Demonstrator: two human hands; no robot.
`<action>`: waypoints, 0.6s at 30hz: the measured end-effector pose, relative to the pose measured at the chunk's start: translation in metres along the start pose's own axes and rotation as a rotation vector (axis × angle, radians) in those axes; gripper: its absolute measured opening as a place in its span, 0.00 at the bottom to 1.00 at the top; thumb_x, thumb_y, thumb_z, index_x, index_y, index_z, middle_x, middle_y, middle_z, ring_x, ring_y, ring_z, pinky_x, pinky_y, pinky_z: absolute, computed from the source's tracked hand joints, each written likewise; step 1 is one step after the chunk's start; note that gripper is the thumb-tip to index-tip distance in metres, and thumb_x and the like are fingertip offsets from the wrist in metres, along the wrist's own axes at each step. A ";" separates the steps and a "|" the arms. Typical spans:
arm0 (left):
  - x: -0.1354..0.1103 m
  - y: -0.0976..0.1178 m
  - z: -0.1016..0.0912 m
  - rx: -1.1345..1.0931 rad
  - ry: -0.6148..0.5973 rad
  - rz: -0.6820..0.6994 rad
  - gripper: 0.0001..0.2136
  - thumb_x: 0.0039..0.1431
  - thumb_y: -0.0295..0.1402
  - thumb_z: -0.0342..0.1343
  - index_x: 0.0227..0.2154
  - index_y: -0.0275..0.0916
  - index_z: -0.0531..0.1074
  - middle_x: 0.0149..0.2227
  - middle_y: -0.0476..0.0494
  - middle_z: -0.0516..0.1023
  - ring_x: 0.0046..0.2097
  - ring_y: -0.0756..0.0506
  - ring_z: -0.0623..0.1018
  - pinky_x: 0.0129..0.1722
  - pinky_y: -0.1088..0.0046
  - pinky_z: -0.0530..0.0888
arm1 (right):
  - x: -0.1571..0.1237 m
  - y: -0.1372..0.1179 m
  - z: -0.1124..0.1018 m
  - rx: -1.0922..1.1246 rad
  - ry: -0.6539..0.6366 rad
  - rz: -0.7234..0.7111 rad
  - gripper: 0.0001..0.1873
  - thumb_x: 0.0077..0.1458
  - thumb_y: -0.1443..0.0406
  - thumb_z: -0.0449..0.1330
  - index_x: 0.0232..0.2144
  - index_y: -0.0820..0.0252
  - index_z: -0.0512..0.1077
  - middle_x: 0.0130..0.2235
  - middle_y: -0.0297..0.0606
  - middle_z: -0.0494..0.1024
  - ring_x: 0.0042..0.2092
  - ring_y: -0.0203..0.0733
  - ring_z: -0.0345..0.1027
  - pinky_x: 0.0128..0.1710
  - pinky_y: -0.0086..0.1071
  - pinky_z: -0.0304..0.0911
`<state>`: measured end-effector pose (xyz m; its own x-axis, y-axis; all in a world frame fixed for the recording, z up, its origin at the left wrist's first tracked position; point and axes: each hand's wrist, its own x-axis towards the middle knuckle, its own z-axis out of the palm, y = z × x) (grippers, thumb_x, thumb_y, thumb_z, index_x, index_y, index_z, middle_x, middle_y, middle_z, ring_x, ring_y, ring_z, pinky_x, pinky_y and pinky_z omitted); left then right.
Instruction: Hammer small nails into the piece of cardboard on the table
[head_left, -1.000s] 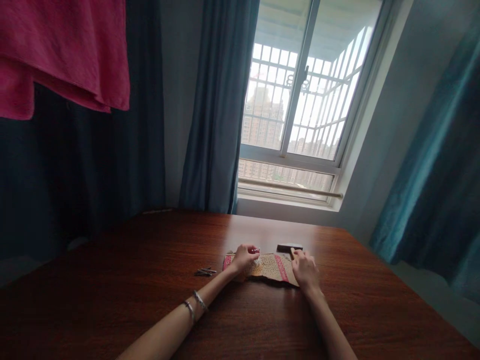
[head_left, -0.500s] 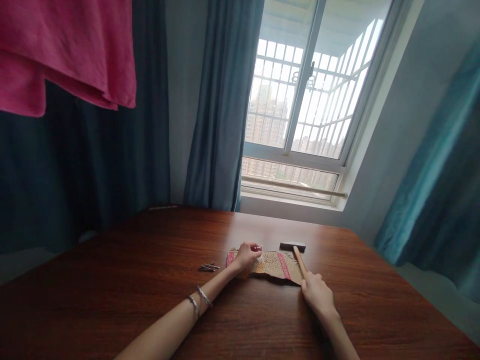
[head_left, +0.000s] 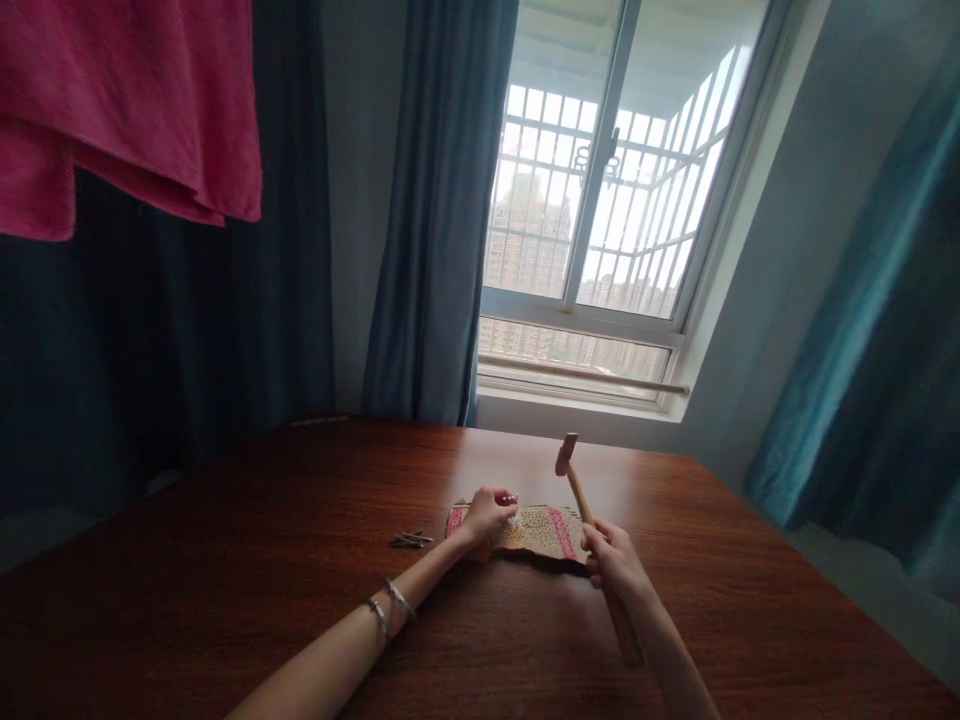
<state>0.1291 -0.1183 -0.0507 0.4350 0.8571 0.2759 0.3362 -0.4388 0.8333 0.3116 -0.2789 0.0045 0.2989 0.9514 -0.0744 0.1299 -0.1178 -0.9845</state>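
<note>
My right hand (head_left: 616, 562) is wrapped around the wooden handle of a hammer (head_left: 576, 485); the head is raised above the table and the handle's end sticks out below my palm. My left hand (head_left: 487, 518) rests over the left part of a piece of cardboard (head_left: 538, 525), with thumb and fingers pinched together. Small bright spots show at the fingertips, but what they hold is too small to make out. The cardboard has dark spots, pink bands and a ragged front edge. Left of it lie several thin metal nails (head_left: 411, 539) in a loose pile.
The brown wooden table (head_left: 300, 590) reaches back to the window wall. Beyond it are a barred window (head_left: 585, 220) and blue curtains (head_left: 420, 220). A pink cloth (head_left: 157, 110) hangs at the upper left.
The hammer has been lifted from low over the cardboard's right end, its head now higher and turned. My left hand stays pinched over the cardboard. The view has shifted slightly.
</note>
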 end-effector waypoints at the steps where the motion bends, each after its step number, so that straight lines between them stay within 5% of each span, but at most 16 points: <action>1: 0.000 0.001 0.000 0.004 0.006 0.002 0.10 0.45 0.34 0.53 0.27 0.33 0.75 0.26 0.46 0.76 0.31 0.48 0.74 0.30 0.77 0.67 | -0.003 -0.005 0.003 0.121 -0.077 0.040 0.16 0.45 0.53 0.55 0.28 0.58 0.60 0.23 0.26 0.61 0.15 0.24 0.47 0.13 0.22 0.44; 5: -0.003 0.006 -0.001 0.003 0.002 0.004 0.09 0.45 0.34 0.54 0.27 0.34 0.75 0.27 0.47 0.76 0.32 0.48 0.74 0.31 0.78 0.67 | -0.018 -0.016 0.011 0.276 -0.289 0.101 0.21 0.40 0.50 0.59 0.25 0.59 0.58 0.21 0.24 0.60 0.14 0.21 0.44 0.12 0.19 0.39; 18: -0.007 0.016 -0.005 0.016 -0.008 -0.026 0.08 0.45 0.35 0.55 0.26 0.35 0.75 0.28 0.45 0.77 0.33 0.46 0.75 0.32 0.77 0.67 | -0.035 -0.031 0.007 0.124 -0.282 -0.001 0.20 0.42 0.49 0.58 0.24 0.59 0.60 0.21 0.26 0.61 0.14 0.23 0.48 0.08 0.21 0.44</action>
<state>0.1279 -0.1302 -0.0367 0.4322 0.8663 0.2505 0.3610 -0.4208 0.8322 0.2904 -0.3069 0.0368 0.0220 0.9950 -0.0972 0.0082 -0.0974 -0.9952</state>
